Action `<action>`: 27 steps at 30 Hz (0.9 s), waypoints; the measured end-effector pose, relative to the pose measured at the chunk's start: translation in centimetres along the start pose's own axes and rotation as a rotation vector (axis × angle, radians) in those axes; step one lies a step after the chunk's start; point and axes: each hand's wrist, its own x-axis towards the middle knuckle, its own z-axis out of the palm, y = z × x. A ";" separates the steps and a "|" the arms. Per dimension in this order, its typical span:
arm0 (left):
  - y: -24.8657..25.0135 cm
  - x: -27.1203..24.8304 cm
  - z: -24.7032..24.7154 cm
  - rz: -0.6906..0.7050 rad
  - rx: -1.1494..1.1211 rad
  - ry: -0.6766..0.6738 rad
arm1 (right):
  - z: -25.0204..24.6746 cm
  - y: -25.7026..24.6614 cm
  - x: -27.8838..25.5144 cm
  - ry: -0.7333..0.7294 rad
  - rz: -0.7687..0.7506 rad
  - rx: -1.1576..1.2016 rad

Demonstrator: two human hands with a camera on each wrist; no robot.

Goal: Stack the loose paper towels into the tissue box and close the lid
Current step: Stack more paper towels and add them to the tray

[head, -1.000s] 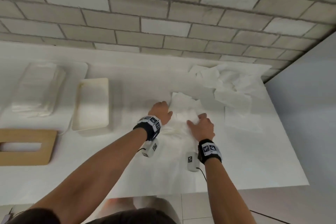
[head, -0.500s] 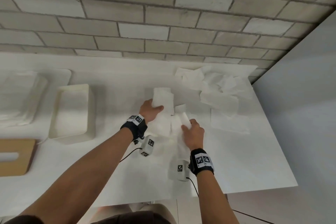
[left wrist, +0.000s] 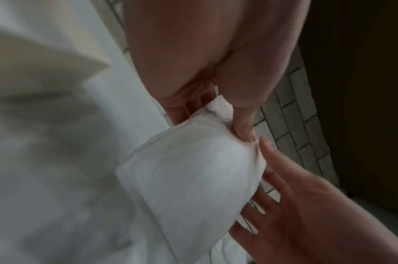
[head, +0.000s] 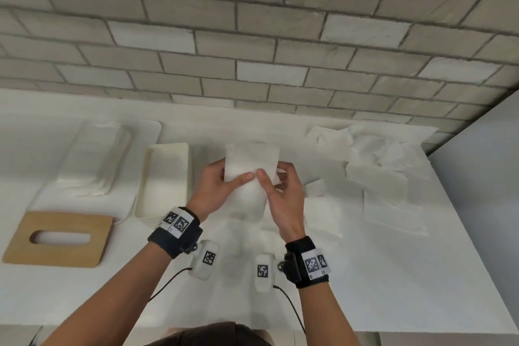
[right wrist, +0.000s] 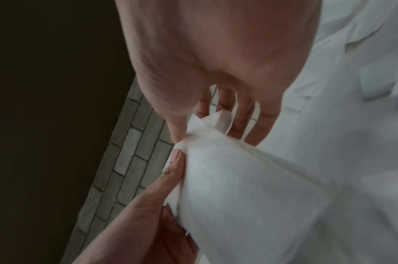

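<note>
Both hands grip one folded paper towel (head: 251, 161) above the counter (head: 365, 275): left hand (head: 217, 187) and right hand (head: 283, 191) pinch it, thumbs nearly touching. Best to square its edges before carrying it over. The open tissue box (head: 165, 149), left of the hands, looks empty; its wooden lid (head: 60, 237) lies further left, loose towels (head: 376, 160) to the right

Both my forearms reach forward, side by side, wrists banded in black straps. My left hand (head: 216, 189) pinches with thumb on top, fingers hidden beneath. My right hand (head: 283, 194) pinches likewise, its thumb tip almost meeting the left thumb, fingers spread loosely behind.
</note>
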 end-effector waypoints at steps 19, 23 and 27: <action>2.3 -3.5 -18.3 0.087 -0.041 0.162 | 15.9 -4.8 -4.8 0.032 -0.186 -0.028; 2.5 -3.7 -19.4 0.046 -0.148 0.115 | 18.2 -5.5 -4.4 0.130 -0.149 0.113; 1.6 -3.4 -20.8 0.036 -0.155 0.237 | 18.7 -4.8 -3.6 0.173 -0.025 0.326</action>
